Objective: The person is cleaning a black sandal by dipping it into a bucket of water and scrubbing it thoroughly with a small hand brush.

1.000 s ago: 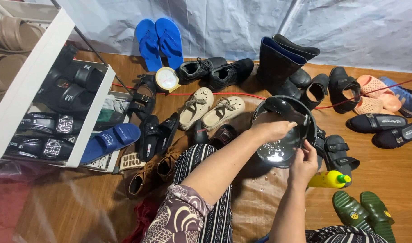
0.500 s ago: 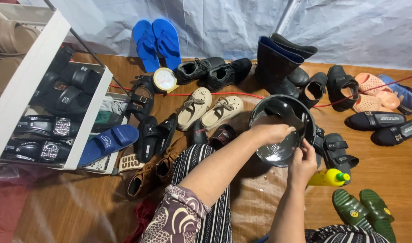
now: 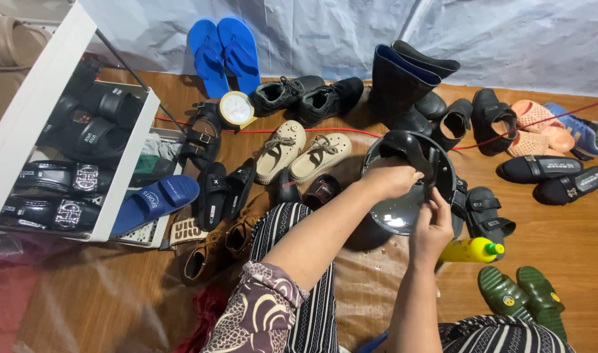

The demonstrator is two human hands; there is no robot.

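Hands same as 1 s ago, left hand [image 3: 392, 178] gripping black shoe [image 3: 407, 151], right hand [image 3: 432, 225] pinching basin [image 3: 446, 171] rim.

Home floor, makeshift shoe-sorting corner: wooden floor [image 3: 83, 294] strewn with dozens of mixed shoes, blue flip-flops [image 3: 222, 52], black rubber boots [image 3: 403, 82]; white shoe rack [image 3: 47, 124] at left; plastic sheeting [image 3: 325, 33] hung as backdrop.

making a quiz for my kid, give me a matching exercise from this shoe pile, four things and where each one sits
Things:
1. flip-flops
2. bottle
3. boots
4. sandals

Descriptions:
A. yellow, lying beside the right hand
B. blue, at the far wall
C. green, at the near right
D. tall, dark, beyond the basin that the left hand reaches into

Pairs: 1-B, 2-A, 3-D, 4-C
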